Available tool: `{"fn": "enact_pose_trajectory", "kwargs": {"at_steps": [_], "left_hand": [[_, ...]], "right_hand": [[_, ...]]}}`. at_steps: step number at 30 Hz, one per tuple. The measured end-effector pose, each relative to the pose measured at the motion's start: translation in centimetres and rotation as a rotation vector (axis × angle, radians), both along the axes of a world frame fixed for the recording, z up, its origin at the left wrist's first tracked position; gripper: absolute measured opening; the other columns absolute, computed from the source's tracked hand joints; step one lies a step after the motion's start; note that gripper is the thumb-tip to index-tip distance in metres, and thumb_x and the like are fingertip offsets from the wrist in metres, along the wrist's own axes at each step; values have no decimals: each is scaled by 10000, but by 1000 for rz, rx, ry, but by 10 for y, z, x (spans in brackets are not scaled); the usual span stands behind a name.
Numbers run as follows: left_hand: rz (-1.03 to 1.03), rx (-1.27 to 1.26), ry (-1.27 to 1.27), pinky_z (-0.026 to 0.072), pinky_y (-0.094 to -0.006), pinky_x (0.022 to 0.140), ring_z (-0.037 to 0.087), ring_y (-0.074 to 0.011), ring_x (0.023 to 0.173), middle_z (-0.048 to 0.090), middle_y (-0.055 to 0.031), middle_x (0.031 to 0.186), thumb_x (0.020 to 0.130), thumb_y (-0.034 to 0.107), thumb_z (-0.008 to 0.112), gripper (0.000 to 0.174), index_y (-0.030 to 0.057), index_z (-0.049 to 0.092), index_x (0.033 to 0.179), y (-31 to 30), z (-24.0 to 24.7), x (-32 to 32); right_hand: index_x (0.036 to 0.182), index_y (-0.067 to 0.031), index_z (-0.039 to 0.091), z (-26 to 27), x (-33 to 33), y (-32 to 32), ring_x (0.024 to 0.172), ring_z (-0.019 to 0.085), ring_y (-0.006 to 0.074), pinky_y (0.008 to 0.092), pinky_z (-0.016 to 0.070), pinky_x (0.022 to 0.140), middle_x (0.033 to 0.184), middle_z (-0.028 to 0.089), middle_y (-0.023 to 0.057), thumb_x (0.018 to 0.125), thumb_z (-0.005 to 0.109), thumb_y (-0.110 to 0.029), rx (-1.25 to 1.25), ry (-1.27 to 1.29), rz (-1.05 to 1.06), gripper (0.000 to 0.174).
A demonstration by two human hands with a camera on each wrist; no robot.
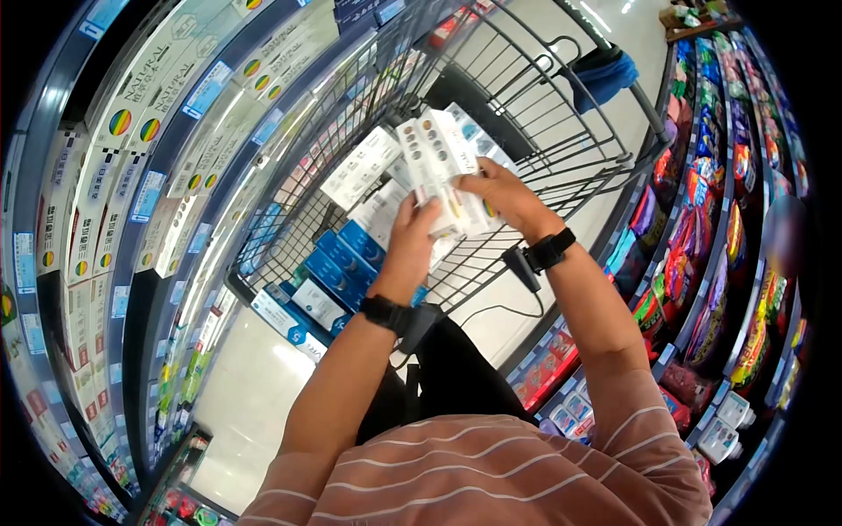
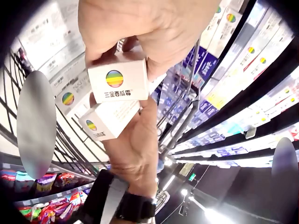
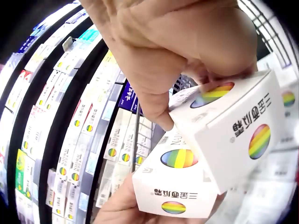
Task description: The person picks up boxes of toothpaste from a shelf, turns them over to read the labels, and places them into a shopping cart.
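Note:
My left hand (image 1: 412,237) grips a long white toothpaste box (image 1: 424,171) over the shopping cart (image 1: 630,163). Beside it my right hand (image 1: 510,200) grips a second white toothpaste box (image 1: 450,145). The two boxes lie side by side, overlapping at their near ends. Both wrist views show a rainbow oval on each end; in the left wrist view the left hand's box (image 2: 117,86) covers part of the right hand's box (image 2: 105,123). Below the hands, the cart holds several white boxes (image 1: 360,167) and blue boxes (image 1: 340,267).
Tall shelves of similar boxed goods (image 1: 132,188) rise close on the left. Along the right, shelves hold colourful bagged goods (image 1: 702,210). A blue item (image 1: 608,83) hangs at the cart's handle end. Pale floor (image 1: 237,394) shows between cart and shelves.

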State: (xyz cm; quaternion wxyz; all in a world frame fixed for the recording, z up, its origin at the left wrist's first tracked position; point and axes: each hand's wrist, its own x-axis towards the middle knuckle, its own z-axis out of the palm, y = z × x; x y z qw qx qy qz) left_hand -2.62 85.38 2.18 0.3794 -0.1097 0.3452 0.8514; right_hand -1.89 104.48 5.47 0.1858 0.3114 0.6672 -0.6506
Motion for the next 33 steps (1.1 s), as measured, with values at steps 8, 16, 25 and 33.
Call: {"fn": "enact_pose_trajectory", "kwargs": {"at_steps": [8,16,25,33], "left_hand": [[-211,-204,343,332,-371,1155,424,-266,1390,464,-204,1469,1022,195,577,605,-41,314,1513,95,-41,8],[-386,-568,549,485,-316,944,620,-217,1113,656,-131,1196,991,335,650,490,-18,555,1318,22,3,-16],[319,-957,492,520,-299,792,667,-182,962,683,-133,1127,1057,414,512,503,-25,588,1291,-258,82,-35],[229,-1160,67,532,-287,679,690,-163,863,691,-72,1011,1018,351,564,342,62,613,1194,-452,-140,30]], "right_hand": [[1358,58,514,-64,-5,127,1035,644,262,348,509,898,1138,668,202,808,785,-370,446,88,188,748],[1329,70,551,-48,32,57,1222,586,303,369,439,1049,1261,628,251,918,652,-199,496,404,223,502],[1050,-34,657,-21,118,-124,881,657,367,428,537,759,939,674,159,859,702,-64,602,503,587,198],[949,-82,662,-57,127,-135,711,660,332,431,525,635,815,666,115,892,679,-97,1126,332,523,62]]}}
